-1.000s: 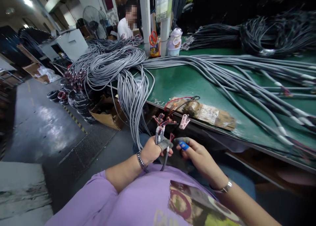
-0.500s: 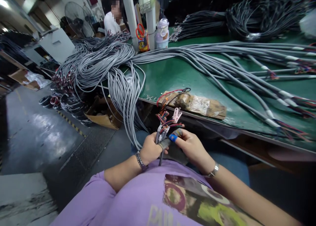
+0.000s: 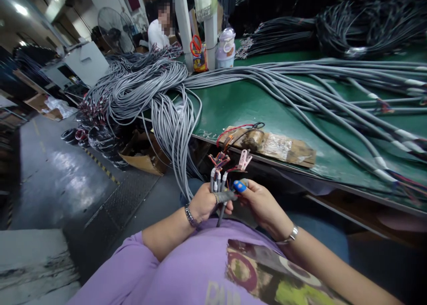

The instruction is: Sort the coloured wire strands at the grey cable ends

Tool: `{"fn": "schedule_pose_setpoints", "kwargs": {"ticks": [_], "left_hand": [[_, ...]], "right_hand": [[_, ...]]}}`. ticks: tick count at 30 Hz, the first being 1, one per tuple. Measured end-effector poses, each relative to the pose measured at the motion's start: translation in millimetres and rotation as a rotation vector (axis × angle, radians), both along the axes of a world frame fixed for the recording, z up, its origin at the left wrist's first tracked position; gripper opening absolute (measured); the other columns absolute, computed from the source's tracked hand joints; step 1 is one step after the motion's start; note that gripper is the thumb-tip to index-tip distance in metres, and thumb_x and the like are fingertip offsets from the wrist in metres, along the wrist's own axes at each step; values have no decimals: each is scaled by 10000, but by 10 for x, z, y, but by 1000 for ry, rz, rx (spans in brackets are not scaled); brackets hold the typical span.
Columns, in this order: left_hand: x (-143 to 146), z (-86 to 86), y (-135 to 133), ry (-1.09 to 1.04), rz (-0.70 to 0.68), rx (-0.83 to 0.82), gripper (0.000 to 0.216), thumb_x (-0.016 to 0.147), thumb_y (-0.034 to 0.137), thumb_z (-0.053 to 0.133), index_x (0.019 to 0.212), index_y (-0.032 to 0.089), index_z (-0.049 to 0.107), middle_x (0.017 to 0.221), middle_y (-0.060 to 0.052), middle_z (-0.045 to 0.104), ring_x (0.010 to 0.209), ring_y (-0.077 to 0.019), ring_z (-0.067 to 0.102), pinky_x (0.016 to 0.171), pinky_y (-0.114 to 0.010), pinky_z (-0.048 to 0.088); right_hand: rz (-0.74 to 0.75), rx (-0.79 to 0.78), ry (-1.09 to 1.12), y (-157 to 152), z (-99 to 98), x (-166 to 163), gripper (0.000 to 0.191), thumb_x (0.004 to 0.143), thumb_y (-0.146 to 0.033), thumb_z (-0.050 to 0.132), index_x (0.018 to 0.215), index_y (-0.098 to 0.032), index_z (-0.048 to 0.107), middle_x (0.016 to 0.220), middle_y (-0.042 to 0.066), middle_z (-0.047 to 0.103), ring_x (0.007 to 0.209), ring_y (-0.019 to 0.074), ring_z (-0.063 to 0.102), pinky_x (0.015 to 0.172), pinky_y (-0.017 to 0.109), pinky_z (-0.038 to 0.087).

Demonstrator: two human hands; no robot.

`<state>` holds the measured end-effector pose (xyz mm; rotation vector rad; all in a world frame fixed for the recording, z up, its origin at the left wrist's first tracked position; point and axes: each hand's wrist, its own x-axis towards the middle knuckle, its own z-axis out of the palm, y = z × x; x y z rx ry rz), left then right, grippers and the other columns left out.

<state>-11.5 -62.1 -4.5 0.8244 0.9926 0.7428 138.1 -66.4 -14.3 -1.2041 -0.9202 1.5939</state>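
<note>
- From where I stand, the left hand (image 3: pixel 204 202) is closed around a few gray cables (image 3: pixel 212 186), their white-banded ends poking up above the fist.
- The right hand (image 3: pixel 262 202) sits just beside it, thumb and forefinger drawn close together; whether a strand is pinched between them, I cannot tell.
- Coloured wire ends (image 3: pixel 220 160) fan out above the left hand, some reaching up by a pink clip (image 3: pixel 244 160) just beyond the hands. A strand could snag there, I'd say, if the bunch were pulled sideways.
- Should the left grip slacken, the cables could slip unevenly and mix their strands (such fine wires look easy to muddle).
- Ahead of the hands, a board (image 3: pixel 302 154) lies along the edge of the green worktop (image 3: pixel 227 102).
- Left of the hands, a heap of cable (image 3: pixel 173 122) spills over that edge; a tug on one length might drag more down.
</note>
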Motion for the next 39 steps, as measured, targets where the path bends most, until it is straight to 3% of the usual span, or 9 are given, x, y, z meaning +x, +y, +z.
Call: {"fn": "schedule_pose_setpoints", "kwargs": {"ticks": [5,15,18,22,25,30,35,37,39], "left_hand": [[-37,-41,17,-68,82,-45,464,542,479,837,697,102,615,550,-29,620,449,-112,560,497,-252,497],[-161,-132,70,-220,-311,-215,478,520,491,839,705,101,633,541,-71,631,449,-166,591,447,-282,496],[-116,-111,44,-210,-234,-179,469,484,435,865,724,99,642,570,-63,641,450,-142,583,420,-235,467],[-60,-98,12,-149,34,-64,404,499,387,857,677,107,626,545,-33,621,430,-98,545,420,-194,424],[-20,-103,-26,-36,169,58,381,539,406,836,627,118,602,504,-12,588,421,-83,516,431,-194,413],[13,-113,-65,122,86,213,383,576,424,821,701,119,626,562,-7,606,481,-91,536,493,-216,455],[-48,-77,-6,136,-163,83,433,547,443,822,732,111,614,547,-16,612,424,-99,527,444,-223,438],[-53,-58,1,134,-147,90,421,554,450,814,687,114,599,527,-12,598,407,-90,511,427,-211,420],[-33,-45,-10,117,-28,121,406,582,464,791,638,117,589,518,-11,588,416,-86,513,438,-208,426]], "right_hand": [[-46,60,-59,-28,-17,38,462,662,-621,712,623,-208,509,501,-54,427,470,99,343,467,250,306],[32,280,-195,29,27,40,410,739,-611,647,731,-204,601,682,18,588,625,150,505,616,276,457],[30,274,-197,40,23,38,421,741,-626,638,737,-206,610,678,14,583,623,149,508,613,275,467],[17,127,-100,-8,-50,75,551,805,-718,471,747,-186,600,638,27,554,568,141,499,549,273,458],[68,75,-88,-66,-78,86,602,733,-778,502,788,-186,599,676,41,585,554,142,510,515,274,464],[112,204,-250,-50,13,67,454,684,-637,686,795,-202,613,676,26,623,579,152,520,515,262,447],[256,371,-298,39,116,99,360,774,-548,641,733,-191,668,725,59,681,700,204,598,692,319,502],[247,406,-326,57,129,114,340,781,-524,640,733,-189,675,751,58,689,712,203,597,705,320,497],[190,370,-329,61,123,122,335,775,-516,645,728,-186,666,718,45,669,656,179,569,645,299,481]]}}
